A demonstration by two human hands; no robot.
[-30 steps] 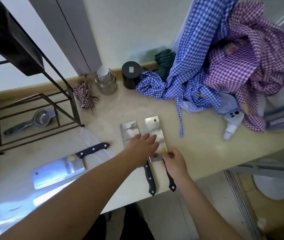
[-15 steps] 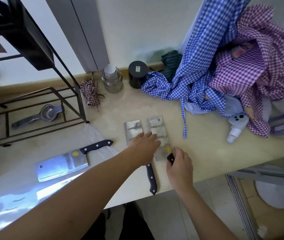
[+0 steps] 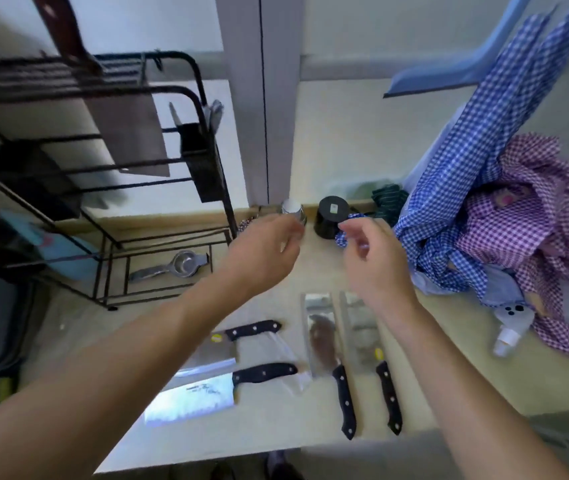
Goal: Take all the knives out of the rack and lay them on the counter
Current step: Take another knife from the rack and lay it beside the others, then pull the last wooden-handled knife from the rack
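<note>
Several black-handled cleavers lie on the beige counter [image 3: 276, 431]. Two lie side by side with handles toward me: one cleaver [image 3: 324, 337] and another cleaver [image 3: 362, 327] to its right. Two more lie to the left, a cleaver [image 3: 220, 351] and a nearer cleaver [image 3: 200, 396], handles pointing right, partly under my left forearm. The black wire rack [image 3: 103, 188] stands at the left with a dark board [image 3: 127, 133] in it. My left hand [image 3: 262, 254] and my right hand [image 3: 373, 265] hover above the counter, fingers loosely curled, holding nothing.
A metal squeezer [image 3: 172, 266] lies on the rack's bottom shelf. A glass jar [image 3: 293, 211] and a black jar [image 3: 331, 216] stand by the wall. Blue checked cloth [image 3: 466, 168] and purple checked cloth [image 3: 525, 230] pile at the right, with a white bottle [image 3: 511, 327].
Both hands have lifted off the two side-by-side cleavers and risen above the counter. The view has tilted up, showing the upper rack and a further cleaver at the left.
</note>
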